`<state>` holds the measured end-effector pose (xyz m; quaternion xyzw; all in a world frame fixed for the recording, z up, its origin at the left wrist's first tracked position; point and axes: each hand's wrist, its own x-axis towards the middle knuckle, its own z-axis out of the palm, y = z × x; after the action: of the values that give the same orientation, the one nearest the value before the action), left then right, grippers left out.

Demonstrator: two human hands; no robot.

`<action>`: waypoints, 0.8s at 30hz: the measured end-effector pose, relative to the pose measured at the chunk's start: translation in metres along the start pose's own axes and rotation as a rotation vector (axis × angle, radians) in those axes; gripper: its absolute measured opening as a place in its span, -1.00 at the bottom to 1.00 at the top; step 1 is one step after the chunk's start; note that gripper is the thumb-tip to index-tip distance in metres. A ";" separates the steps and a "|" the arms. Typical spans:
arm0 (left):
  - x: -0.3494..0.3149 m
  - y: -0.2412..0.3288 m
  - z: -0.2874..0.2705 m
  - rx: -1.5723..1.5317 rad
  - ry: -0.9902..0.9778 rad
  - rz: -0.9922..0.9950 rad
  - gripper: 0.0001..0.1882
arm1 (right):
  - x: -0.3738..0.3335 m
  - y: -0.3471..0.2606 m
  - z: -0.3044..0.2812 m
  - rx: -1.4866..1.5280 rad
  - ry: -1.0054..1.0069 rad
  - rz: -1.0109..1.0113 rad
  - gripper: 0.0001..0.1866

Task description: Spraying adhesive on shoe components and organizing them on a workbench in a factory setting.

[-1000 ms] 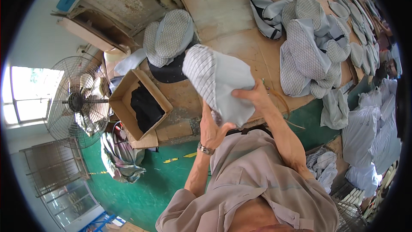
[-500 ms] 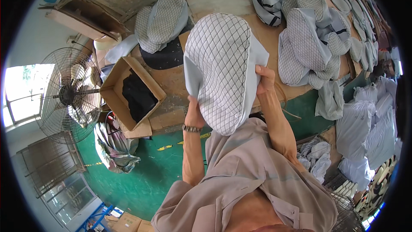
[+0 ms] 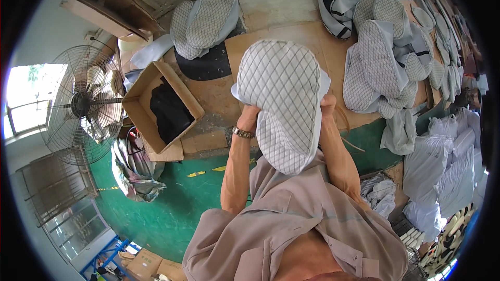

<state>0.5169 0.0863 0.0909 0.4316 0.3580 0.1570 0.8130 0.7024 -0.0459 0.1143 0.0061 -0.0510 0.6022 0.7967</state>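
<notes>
In front of my chest I hold a white quilted fabric cover [image 3: 284, 93], wide and rounded at the far end and narrower toward me. Dark stitching crosses it in a diamond pattern, and plain pale fabric shows along its sides. My left hand [image 3: 248, 117], with a bracelet at the wrist, is closed on its left edge at the narrowing. My right hand [image 3: 327, 105] is closed on the opposite edge; its fingertips are partly hidden by the cover. The cover hangs above the near edge of the worktable, its narrow end close to my shirt.
A pile of similar quilted covers [image 3: 377, 54] lies on the table [image 3: 281, 8] at the right. Another stack [image 3: 211, 18] sits at the far left beside a black flat piece [image 3: 208, 63]. A cardboard box [image 3: 185, 89] holds black material. A wire fan [image 3: 80, 104] stands at the left.
The cover has tipped and bent at its middle, its far end now nearer to me. My right hand has moved slightly nearer, and its fingers have curled in; my left has shifted a little to the right.
</notes>
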 end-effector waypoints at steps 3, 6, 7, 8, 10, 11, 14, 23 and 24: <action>0.023 -0.012 0.008 -0.044 -0.031 -0.001 -0.01 | -0.003 0.000 -0.005 0.003 -0.050 -0.037 -0.27; 0.032 -0.026 0.001 -0.108 -0.079 0.002 -0.02 | -0.006 -0.010 -0.021 0.028 -0.082 -0.047 -0.29; 0.032 -0.027 -0.009 -0.128 -0.080 0.009 -0.03 | -0.005 -0.011 -0.024 0.031 -0.066 -0.035 -0.29; 0.037 -0.030 -0.015 -0.148 -0.081 0.017 -0.03 | -0.005 -0.012 -0.028 0.035 -0.052 -0.022 -0.30; 0.047 -0.033 -0.026 -0.199 -0.104 0.029 -0.05 | -0.007 -0.024 -0.031 0.022 -0.016 -0.008 -0.32; 0.035 -0.039 -0.027 -0.223 -0.123 0.034 -0.05 | -0.010 -0.033 -0.031 0.011 0.001 -0.008 -0.33; 0.042 -0.049 -0.036 -0.292 -0.155 0.051 -0.07 | -0.010 -0.046 -0.031 0.001 0.035 0.004 -0.34; 0.061 -0.092 -0.046 -0.483 -0.228 0.090 -0.11 | 0.011 -0.045 -0.036 -0.390 0.360 0.029 -0.49; 0.059 -0.095 -0.050 -0.504 -0.231 0.096 -0.12 | 0.022 -0.035 -0.034 -0.409 0.581 0.045 -0.53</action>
<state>0.5168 0.0942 -0.0320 0.2472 0.1916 0.2290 0.9218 0.7446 -0.0325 0.0845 -0.3262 0.0582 0.5737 0.7490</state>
